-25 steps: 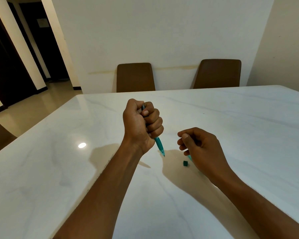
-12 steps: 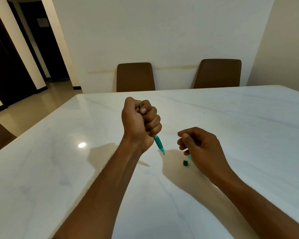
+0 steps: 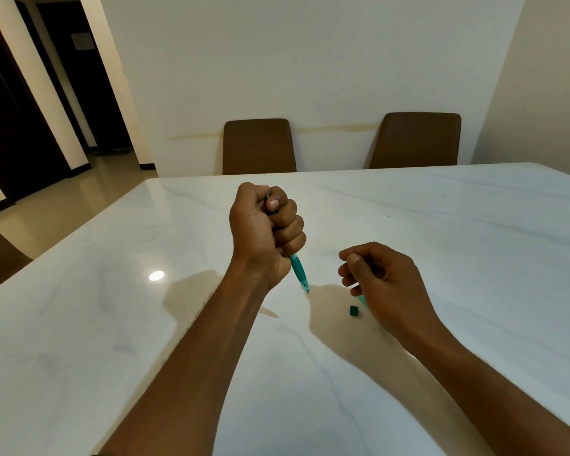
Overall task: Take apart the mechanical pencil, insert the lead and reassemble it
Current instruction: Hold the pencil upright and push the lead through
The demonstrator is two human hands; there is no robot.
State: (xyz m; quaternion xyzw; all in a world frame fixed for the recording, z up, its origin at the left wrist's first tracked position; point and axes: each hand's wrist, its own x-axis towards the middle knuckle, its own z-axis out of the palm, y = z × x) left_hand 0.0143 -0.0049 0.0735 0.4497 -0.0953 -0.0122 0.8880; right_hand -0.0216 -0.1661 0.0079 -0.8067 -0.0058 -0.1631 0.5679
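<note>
My left hand (image 3: 265,230) is a closed fist around the teal mechanical pencil (image 3: 299,273), held above the table with its tip pointing down and toward me. The pencil's upper end shows between my thumb and forefinger. My right hand (image 3: 380,279) rests on the table to the right with its fingertips pinched together; whether something thin is between them I cannot tell. A small dark green cap (image 3: 353,311) lies on the table just left of the right hand. A teal piece (image 3: 362,300) pokes out from under that hand, mostly hidden.
The white marble table (image 3: 441,225) stretches wide in every direction. Two brown chairs (image 3: 259,146) (image 3: 415,139) stand at its far edge against the wall. A doorway opens at the far left.
My left fist has shifted slightly left and up with the pencil. The right hand and the green cap have stayed where they were.
</note>
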